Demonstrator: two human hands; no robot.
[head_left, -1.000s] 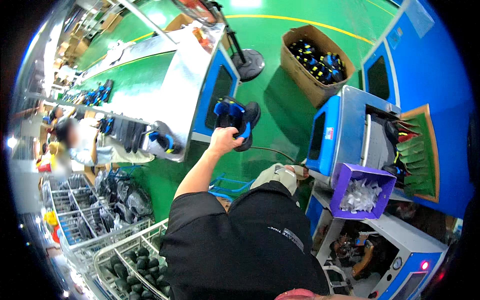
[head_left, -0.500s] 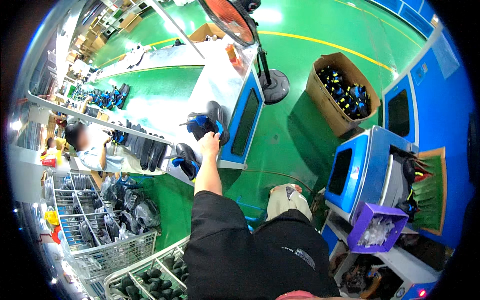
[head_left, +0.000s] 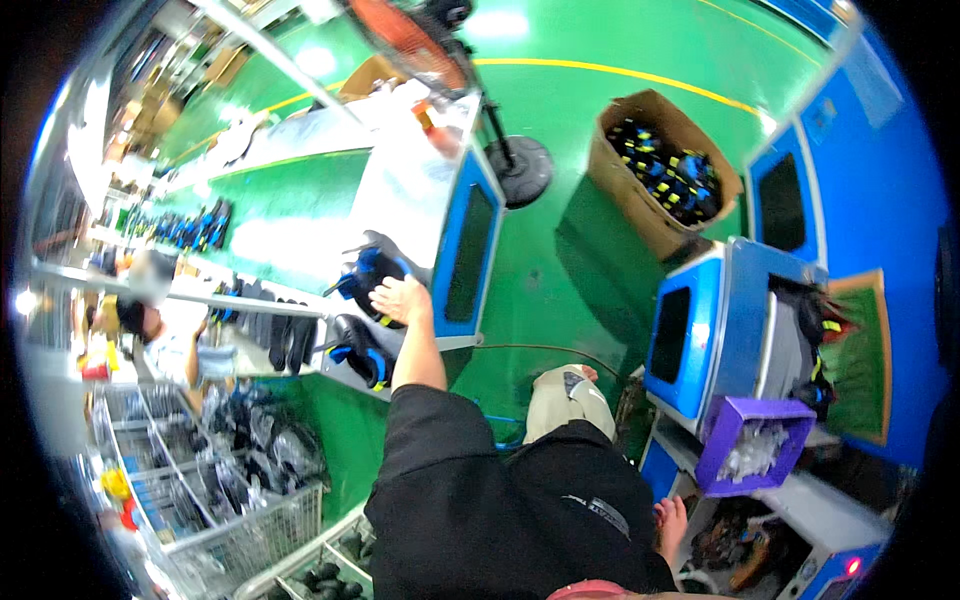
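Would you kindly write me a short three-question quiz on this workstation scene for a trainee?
1. True or false: the left hand rests on a black-and-blue shoe on the conveyor.
2. What does the cardboard box on the floor hold? A) shoes B) bottles C) rags
3. What colour is the small bin by the blue machine?

Key: 1 true. 2 A. 3 purple. The right hand hangs low, apparently empty.

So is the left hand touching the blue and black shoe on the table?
Touching. The head view shows the left hand resting on the blue and black shoe, fingers overlapping its upper with no visible gap.
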